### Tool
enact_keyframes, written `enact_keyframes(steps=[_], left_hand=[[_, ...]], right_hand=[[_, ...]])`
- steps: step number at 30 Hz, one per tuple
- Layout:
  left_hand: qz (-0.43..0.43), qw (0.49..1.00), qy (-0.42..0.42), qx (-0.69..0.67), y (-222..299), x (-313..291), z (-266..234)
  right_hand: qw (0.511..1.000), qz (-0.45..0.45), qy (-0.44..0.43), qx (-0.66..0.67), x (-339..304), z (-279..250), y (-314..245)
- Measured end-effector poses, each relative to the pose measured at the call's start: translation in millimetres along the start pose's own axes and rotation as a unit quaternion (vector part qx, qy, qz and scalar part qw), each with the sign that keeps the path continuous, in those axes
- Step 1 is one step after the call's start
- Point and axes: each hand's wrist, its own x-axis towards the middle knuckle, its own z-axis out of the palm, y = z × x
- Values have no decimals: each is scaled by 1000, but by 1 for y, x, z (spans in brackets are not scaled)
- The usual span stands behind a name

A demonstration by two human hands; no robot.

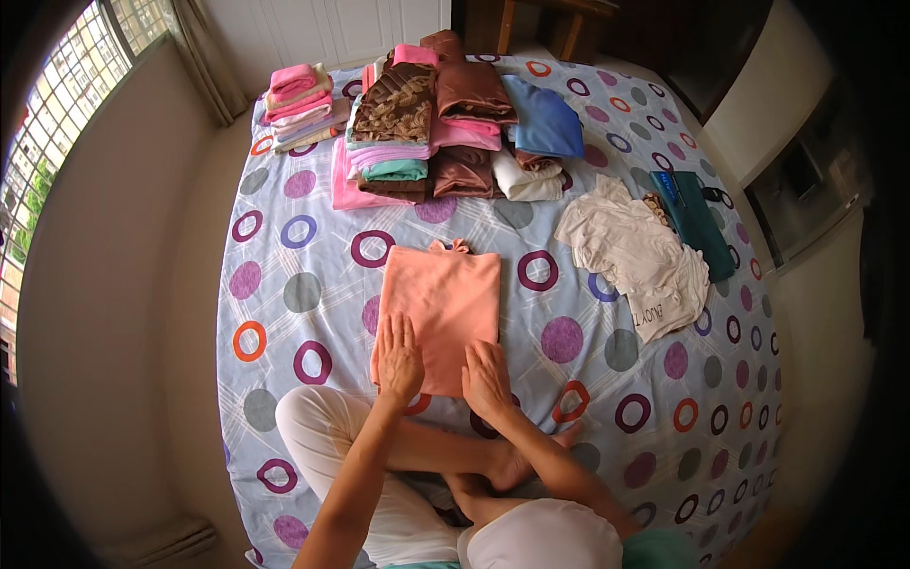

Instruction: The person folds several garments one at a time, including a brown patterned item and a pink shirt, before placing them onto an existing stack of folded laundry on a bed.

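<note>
A peach-coloured garment, folded into a neat rectangle, lies flat on the bed just ahead of my crossed legs. A small bow-like tie of the same colour sticks out at its far edge. My left hand rests flat on its near left part, fingers stretched out and pointing away from me. At the near right corner, my right hand lies on the cloth edge with its fingers extended and slightly bent. Neither hand grasps the cloth.
Stacks of folded clothes and cloths stand at the bed's far side, beside a smaller pink pile. To the right lie a crumpled white T-shirt and a dark green folded item. The bedsheet is patterned with circles.
</note>
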Motion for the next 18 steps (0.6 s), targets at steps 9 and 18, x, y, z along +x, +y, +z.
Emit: enact_keyframes(steps=[9,18], left_hand=[[121,986,-101,53,-17,22,18],[115,988,-95,26,-22,30,24]], right_hand=[[997,-12,15,-74,11,58,22],[972,141,61,-179,13,38,69]])
